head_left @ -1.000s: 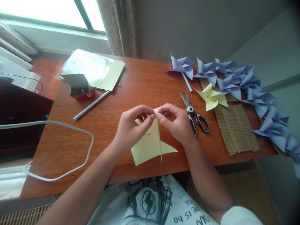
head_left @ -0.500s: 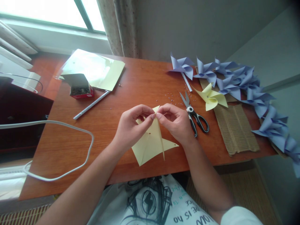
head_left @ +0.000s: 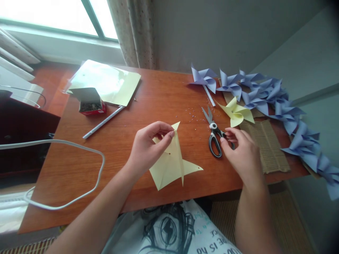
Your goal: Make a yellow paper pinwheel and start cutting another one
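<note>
My left hand (head_left: 153,143) is closed, its thumb and fingertips pinching a corner of a pale yellow paper sheet (head_left: 165,176). The sheet has cut, pointed flaps and small punched holes, one near its middle and one at the right tip. Part of it is hidden behind my left hand. To the right, my right hand (head_left: 242,150) has its thumb and fingers closed around one handle loop of black-and-white scissors (head_left: 213,126). The scissors lie on the table with blades pointing away and slightly parted.
A yellow pinwheel (head_left: 235,113) lies beyond the scissors. Several purple pinwheels (head_left: 286,102) line the right side near corrugated cardboard (head_left: 267,148). At the left are paper sheets (head_left: 129,84), a small red box (head_left: 92,111), a rolled paper stick (head_left: 103,122) and a white cable (head_left: 102,169).
My right hand has let go of the yellow paper and moved right to the scissors, whose handles are now wider apart. My left hand keeps its pinch on the paper.
</note>
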{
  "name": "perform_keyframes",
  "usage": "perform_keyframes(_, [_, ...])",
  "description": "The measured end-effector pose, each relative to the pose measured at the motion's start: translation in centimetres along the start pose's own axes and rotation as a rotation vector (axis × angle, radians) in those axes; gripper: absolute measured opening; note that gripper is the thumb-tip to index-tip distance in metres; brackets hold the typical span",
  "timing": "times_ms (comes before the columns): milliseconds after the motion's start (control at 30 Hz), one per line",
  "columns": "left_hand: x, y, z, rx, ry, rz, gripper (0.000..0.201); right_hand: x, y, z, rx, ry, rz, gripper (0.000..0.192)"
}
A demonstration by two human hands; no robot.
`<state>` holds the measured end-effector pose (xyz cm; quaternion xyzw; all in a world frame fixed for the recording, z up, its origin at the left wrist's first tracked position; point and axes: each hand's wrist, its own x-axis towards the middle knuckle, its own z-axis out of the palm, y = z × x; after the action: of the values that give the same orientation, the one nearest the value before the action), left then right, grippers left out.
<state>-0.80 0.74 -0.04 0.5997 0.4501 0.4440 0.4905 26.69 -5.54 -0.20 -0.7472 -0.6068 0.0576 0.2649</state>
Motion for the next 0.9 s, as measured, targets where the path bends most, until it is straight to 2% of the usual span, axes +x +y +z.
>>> perform_keyframes(133, [0.0, 0.0, 0.0, 0.007, -0.019, 0.011, 0.010, -1.1, 1.5, 0.7, -0.198, -0.105, -0.028, 0.049])
perform_keyframes(300, [0.0, -0.2, 0.1, 0.009, -0.022, 0.023, 0.011, -0.1, 0.8, 1.5, -0.276, -0.114, 0.044, 0.047])
perform_keyframes(367, [0.0, -0.2, 0.1, 0.006, -0.021, 0.021, 0.011, 0.1, 0.4, 1.1, -0.163, -0.085, 0.092, 0.046])
perform_keyframes(467, [-0.1, -0.1, 0.1, -0.017, -0.021, 0.012, 0.013, -0.2, -0.3, 0.6, 0.276, -0.055, 0.150, 0.049])
perform_keyframes(533, [-0.1, 0.0, 0.1, -0.028, -0.022, 0.010, 0.013, -0.7, -1.1, 0.6, 0.615, -0.118, 0.181, 0.053])
perform_keyframes(600, [-0.2, 0.2, 0.1, -0.024, -0.027, 0.014, 0.013, -1.1, -2.1, 0.8, 0.819, -0.232, 0.181, 0.058])
perform_keyframes(700, [-0.3, 0.3, 0.1, -0.015, -0.036, 0.020, 0.012, -1.5, -3.6, 1.2, 0.840, -0.345, 0.089, 0.056])
perform_keyframes(900, [-0.3, 0.1, 0.0, -0.063, -0.062, 0.017, 0.013, -1.5, -5.1, 2.0, 0.592, -0.334, -0.128, 0.048])
